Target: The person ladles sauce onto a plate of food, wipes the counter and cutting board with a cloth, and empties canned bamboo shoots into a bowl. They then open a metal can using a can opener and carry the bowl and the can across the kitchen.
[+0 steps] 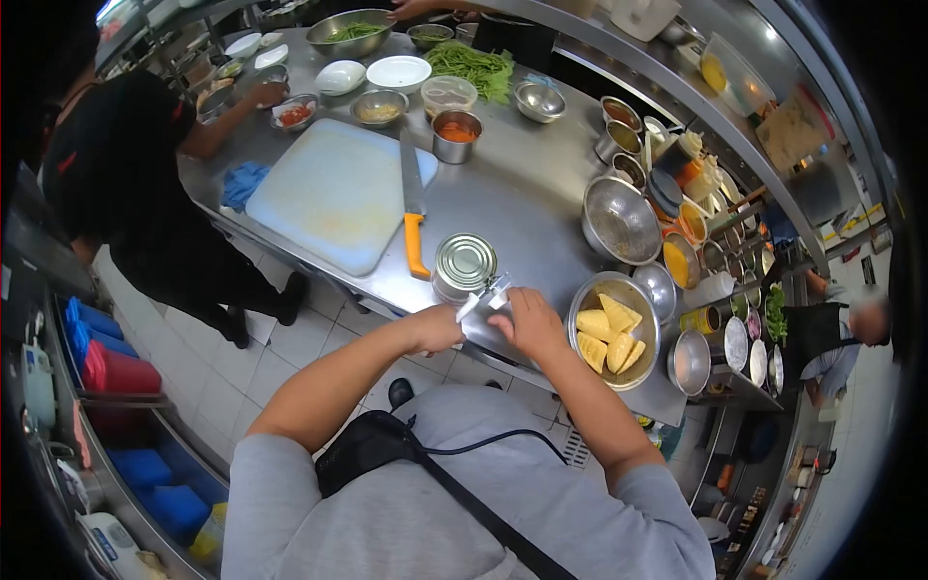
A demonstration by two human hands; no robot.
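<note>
A closed tin can (465, 263) stands at the near edge of the steel table, with a can opener (490, 293) at its rim. My left hand (437, 329) is closed round the opener's white handles, beside the can's lower left. My right hand (529, 324) is at the opener's other side, its fingers bent close to the turning part; whether they grip it is hard to make out. Left of the can lies a knife (414, 242) with an orange handle, its blade over the edge of a white cutting board (329, 198). To the right, a metal bowl (651, 356) holds yellow pineapple pieces (609, 333).
A colander (622, 220), sauce bottles and several metal bowls crowd the table's right side. Green vegetables (471, 70), plates and a pot of orange food (456, 135) stand at the back. One person (126, 164) works at left, another (841, 329) stands at far right.
</note>
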